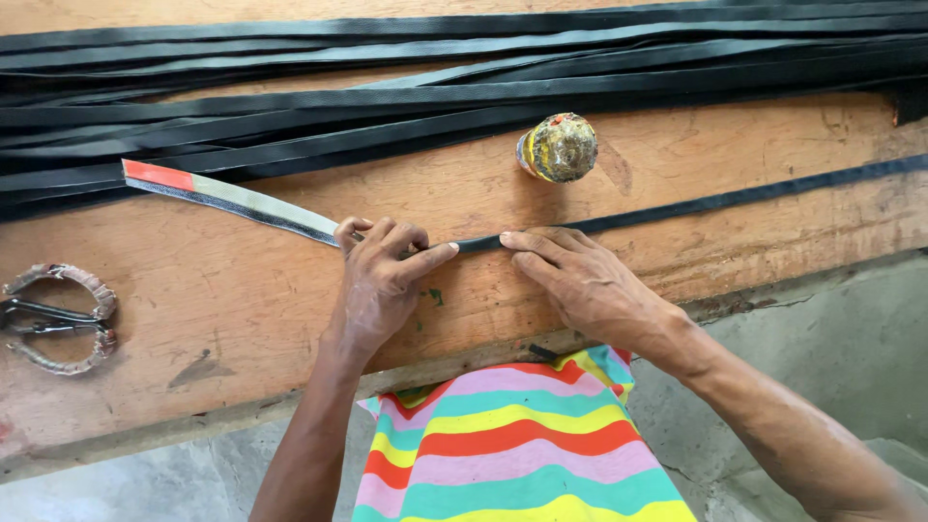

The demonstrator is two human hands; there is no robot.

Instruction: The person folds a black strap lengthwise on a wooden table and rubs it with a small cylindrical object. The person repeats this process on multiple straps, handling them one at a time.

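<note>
Black strap lies flat across the wooden surface, running from the right edge to both hands. Left hand has its grip curled onto the strap, forefinger stretched along it, beside a grey measuring strip with a red end. Right hand presses the strap down with flat, spread fingers. A tape-wrapped ball-like thing sits just behind the strap. Wrapped-handle scissors lie far left. More black straps are piled along the back.

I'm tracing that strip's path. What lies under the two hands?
The black strip runs under the left hand and right hand, on the wooden table; the covered stretch is hidden.
</note>
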